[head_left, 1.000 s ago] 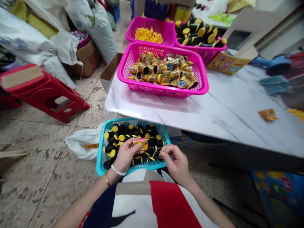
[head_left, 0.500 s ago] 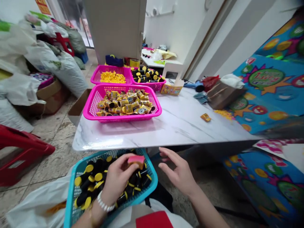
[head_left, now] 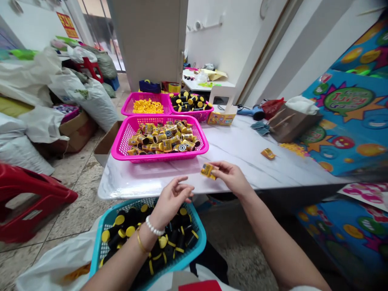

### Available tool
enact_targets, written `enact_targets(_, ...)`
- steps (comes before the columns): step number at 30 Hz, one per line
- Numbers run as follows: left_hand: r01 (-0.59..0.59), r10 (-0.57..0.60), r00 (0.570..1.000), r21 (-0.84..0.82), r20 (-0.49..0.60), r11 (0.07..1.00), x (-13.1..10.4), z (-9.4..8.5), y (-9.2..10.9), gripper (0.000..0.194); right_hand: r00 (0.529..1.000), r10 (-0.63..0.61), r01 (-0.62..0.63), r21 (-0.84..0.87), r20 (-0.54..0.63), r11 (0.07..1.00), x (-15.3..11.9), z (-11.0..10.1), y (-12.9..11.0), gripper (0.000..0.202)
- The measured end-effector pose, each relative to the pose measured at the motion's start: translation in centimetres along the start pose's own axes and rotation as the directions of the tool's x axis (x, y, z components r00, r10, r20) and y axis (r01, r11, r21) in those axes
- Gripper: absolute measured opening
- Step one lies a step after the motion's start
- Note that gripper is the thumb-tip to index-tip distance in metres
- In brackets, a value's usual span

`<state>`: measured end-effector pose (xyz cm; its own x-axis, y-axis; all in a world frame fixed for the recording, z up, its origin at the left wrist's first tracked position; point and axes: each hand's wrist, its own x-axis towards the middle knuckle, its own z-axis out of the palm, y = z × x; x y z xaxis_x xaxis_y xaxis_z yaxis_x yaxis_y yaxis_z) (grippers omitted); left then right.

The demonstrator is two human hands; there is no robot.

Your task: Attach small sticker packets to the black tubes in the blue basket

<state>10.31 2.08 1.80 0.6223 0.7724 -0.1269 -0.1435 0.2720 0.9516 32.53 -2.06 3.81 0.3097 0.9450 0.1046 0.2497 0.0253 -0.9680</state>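
Note:
My right hand is closed, pinching a small yellow printed wrapper between thumb and fingers above the table's front edge. To its left, my left hand hovers over the rear of the turquoise basket, its fingers loosely bent and apart, with nothing visible in them. Black tubes with yellow caps fill that basket, partly covered by my left forearm. On the table, a pink basket holds many black tubes dressed in yellow printed wrappers.
Behind stand pink baskets of yellow rings and black capped tubes. A lone yellow wrapper lies on the white table at right, near a printed carton and brown bag. A red stool stands left.
The pink-backed piece that was in my left hand is gone from it. My right hand has moved up to the table edge and now holds a yellow wrapper. My left hand has risen slightly rightward.

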Motion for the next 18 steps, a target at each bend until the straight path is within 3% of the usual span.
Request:
enact_targets(3, -0.010, 0.012, 1.000, 0.123, -0.022, 0.992, -2.3, -0.9, -1.9, 0.039, 0.936, -0.263, 0.178, -0.327, -0.235, 0.928, 0.8, -1.2, 0.4, 0.026)
enact_targets(5, -0.008, 0.023, 0.998, 0.247, -0.059, 0.969, -4.2, -2.0, -3.4, 0.034, 0.878, -0.412, 0.255, -0.491, -0.244, 0.833, 0.8, -1.4, 0.9, 0.021)
enact_targets(9, -0.033, 0.114, 0.986, 0.533, -0.120, 0.845, -7.7, -4.8, -5.9, 0.026, 0.784, -0.613, 0.415, -0.649, -0.102, 0.638, 0.3, -1.1, 2.5, 0.019)
enact_targets(13, -0.019, 0.189, 0.966, 0.685, -0.175, 0.728, -10.6, -7.0, -7.4, 0.023, 0.633, -0.762, 0.596, -0.714, 0.137, 0.367, -0.7, -1.1, 3.6, 0.032)
enact_targets(15, 0.001, 0.216, 0.954, 0.721, -0.208, 0.692, -11.7, -7.8, -7.8, 0.022, 0.586, -0.780, 0.629, -0.730, 0.220, 0.267, -1.5, -1.1, 3.5, 0.036)
enact_targets(18, 0.037, 0.219, 0.943, 0.734, -0.250, 0.678, -12.7, -8.4, -8.3, 0.022, 0.535, -0.813, 0.620, -0.761, 0.230, 0.192, -2.9, -0.8, 3.1, 0.041)
